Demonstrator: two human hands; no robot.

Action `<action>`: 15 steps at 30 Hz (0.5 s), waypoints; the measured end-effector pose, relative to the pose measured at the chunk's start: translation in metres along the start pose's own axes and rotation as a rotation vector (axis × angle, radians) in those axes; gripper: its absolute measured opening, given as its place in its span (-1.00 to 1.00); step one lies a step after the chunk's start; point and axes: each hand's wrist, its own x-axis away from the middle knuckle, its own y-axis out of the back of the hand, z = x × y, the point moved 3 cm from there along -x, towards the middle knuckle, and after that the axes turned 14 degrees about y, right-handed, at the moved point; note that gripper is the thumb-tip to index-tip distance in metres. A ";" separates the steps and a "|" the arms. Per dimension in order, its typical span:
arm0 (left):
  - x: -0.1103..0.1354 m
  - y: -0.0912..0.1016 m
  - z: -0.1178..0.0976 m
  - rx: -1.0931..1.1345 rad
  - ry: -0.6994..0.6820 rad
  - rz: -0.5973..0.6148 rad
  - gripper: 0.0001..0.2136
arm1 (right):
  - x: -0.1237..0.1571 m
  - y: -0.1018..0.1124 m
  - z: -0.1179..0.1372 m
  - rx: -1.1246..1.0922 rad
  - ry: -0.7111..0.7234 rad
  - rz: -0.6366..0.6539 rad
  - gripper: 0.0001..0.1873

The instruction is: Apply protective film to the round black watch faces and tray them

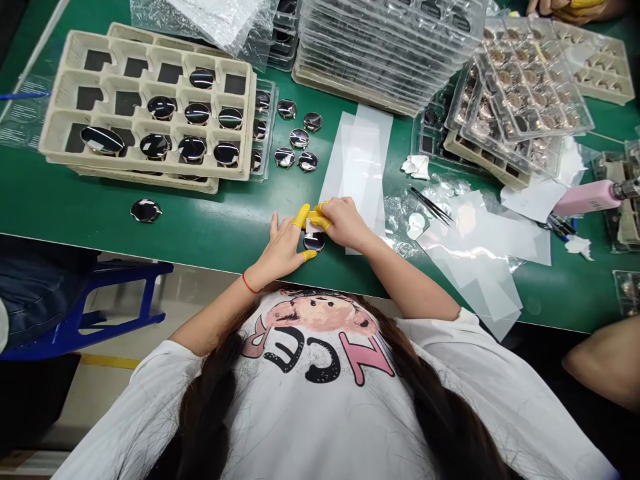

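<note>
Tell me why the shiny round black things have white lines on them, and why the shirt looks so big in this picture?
In the head view, the shiny black discs have white streaks of glare, reflected light on their glossy faces. The white shirt looks huge and stretched, probably because it sits so close to a wide lens.

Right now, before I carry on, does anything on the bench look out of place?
One dark round disc lies alone on the green bench, outside the beige tray. Another disc, in the tray's corner pocket, sits tilted, unlike its neighbours.
</note>
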 end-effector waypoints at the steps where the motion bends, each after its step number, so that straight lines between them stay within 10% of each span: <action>1: 0.000 0.000 0.000 0.002 0.000 -0.005 -0.18 | -0.001 0.000 0.001 0.019 0.004 -0.009 -0.85; 11: 0.001 -0.001 0.000 -0.021 -0.008 -0.017 -0.14 | 0.011 -0.001 -0.014 -0.180 0.032 -0.183 -0.74; 15: 0.001 -0.003 0.002 -0.013 -0.018 -0.009 -0.10 | 0.013 0.004 -0.004 -0.120 0.158 -0.049 -0.81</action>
